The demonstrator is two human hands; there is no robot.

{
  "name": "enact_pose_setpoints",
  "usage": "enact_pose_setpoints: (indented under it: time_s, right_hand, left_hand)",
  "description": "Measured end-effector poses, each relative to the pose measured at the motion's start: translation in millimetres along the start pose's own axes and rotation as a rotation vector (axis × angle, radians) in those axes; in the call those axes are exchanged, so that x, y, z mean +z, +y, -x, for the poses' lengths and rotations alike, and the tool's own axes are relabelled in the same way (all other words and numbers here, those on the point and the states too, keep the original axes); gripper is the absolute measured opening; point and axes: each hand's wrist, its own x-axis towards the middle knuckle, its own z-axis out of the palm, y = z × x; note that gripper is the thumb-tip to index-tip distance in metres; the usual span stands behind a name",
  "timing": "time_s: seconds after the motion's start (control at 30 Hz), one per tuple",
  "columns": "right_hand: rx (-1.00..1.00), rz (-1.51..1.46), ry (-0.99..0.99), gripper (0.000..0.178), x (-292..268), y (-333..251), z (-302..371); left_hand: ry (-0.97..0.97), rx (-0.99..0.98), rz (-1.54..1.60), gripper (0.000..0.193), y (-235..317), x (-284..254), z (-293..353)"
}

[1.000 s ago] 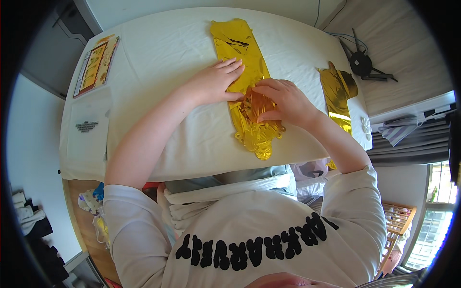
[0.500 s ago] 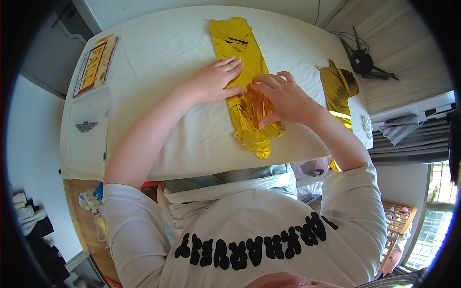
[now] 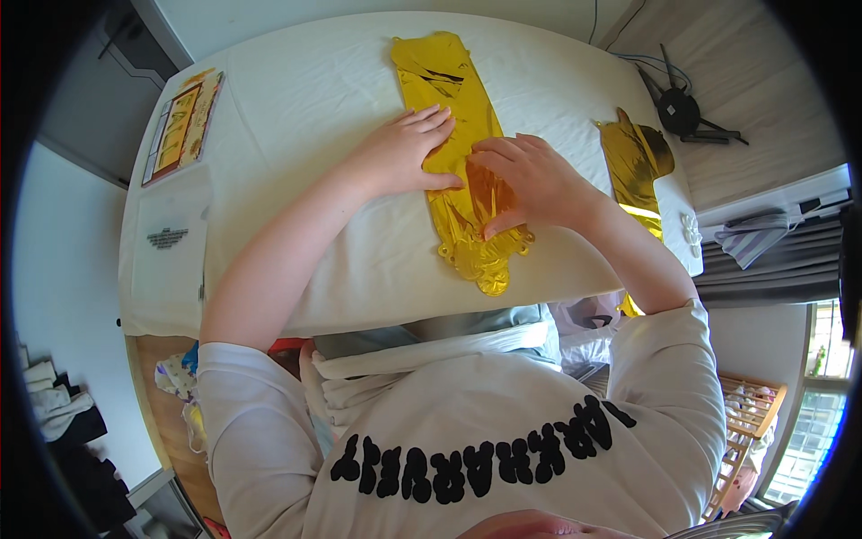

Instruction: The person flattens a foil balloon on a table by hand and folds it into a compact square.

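A flat, shiny gold foil balloon (image 3: 446,67) lies lengthwise on the white-covered table (image 3: 305,117), its near end crinkled and edged with small tabs. My left hand (image 3: 409,153) rests on its left edge, fingers stretched out and the thumb apart on the foil. Across the balloon's right side, my right hand (image 3: 534,180) arches with thumb and fingers wide apart, its fingertips touching the foil. Orange reflections show on the foil beneath that palm. Part of the balloon is hidden under both hands.
Another gold foil piece (image 3: 633,166) lies at the table's right, beside a small white bundle (image 3: 690,232). A black router-like device with antennas (image 3: 678,112) is at the far right. On the left are a printed colourful sheet (image 3: 182,126) and a translucent bag (image 3: 171,269).
My right fingers have shifted slightly over the foil and drawn a little closer together. My left hand stays in nearly the same place. The whole view has moved slightly.
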Motion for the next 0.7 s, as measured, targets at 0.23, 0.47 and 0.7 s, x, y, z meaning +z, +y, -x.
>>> enact_pose_setpoints:
  time_s: [0.23,0.47,0.7]
  right_hand:
    - [-0.158,-0.092,0.232,0.067,-2.0,-7.5,6.5]
    - [-0.257,0.115,0.389,0.029,12.2,-41.6,8.3]
    - [-0.247,-0.003,0.32,0.028,26.2,-41.2,4.1]
  left_hand:
    - [-0.057,-0.027,0.001,0.098,5.1,-6.8,-2.7]
    - [0.013,0.031,-0.018,0.097,-3.4,2.7,0.0]
    - [0.025,0.044,-0.045,0.096,-3.5,4.4,-1.1]
